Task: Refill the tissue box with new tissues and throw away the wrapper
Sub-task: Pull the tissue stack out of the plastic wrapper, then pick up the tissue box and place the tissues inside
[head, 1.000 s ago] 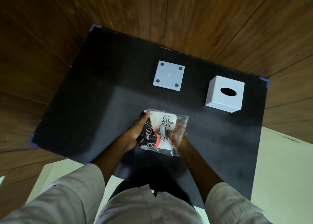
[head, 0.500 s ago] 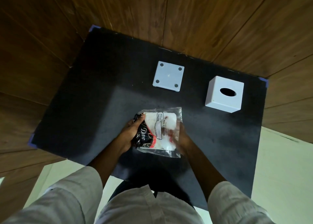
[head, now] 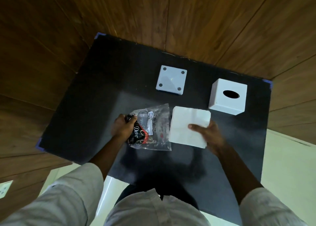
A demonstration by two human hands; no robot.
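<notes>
Fingers [head: 132, 119] of our left hand [head: 122, 128] pinch the emptied wrapper [head: 152, 128] (bin-bound). Our right hand [head: 207, 134] clasps the tissue stack [head: 188, 123], kept clear for the tissue box [head: 228, 96].

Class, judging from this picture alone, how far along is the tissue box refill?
Done: the white base plate lies apart from the tissue box. In hand: the right hand holds the tissue stack, out of the wrapper gripped by the left hand. Left: loading, closing, binning the wrapper.
</notes>
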